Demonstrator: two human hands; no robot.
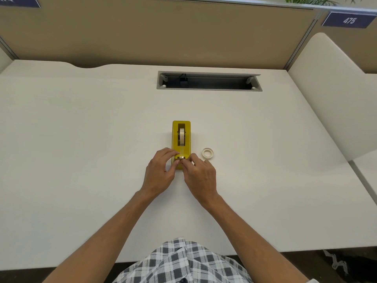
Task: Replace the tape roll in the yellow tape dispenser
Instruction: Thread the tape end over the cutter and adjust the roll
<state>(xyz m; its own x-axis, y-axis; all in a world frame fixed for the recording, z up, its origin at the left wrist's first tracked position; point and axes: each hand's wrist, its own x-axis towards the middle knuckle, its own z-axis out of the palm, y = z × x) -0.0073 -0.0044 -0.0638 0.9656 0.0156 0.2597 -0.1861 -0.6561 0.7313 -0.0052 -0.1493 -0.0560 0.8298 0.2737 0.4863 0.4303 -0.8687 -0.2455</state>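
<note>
The yellow tape dispenser (181, 137) stands in the middle of the white desk, its cutter end toward me. A tape roll (181, 136) sits upright in its slot, with a strip of tape running down to the cutter. My left hand (160, 174) grips the near left side of the dispenser, thumb on top by the cutter. My right hand (199, 176) touches the near right side, fingertips pinched at the tape end by the cutter. A second white tape roll (207, 153) lies flat on the desk just right of the dispenser, untouched.
A grey open cable tray (209, 81) is set into the desk (81, 139) behind the dispenser. Beige partition walls stand at the back and right. A white side panel (334, 94) rises at the right edge.
</note>
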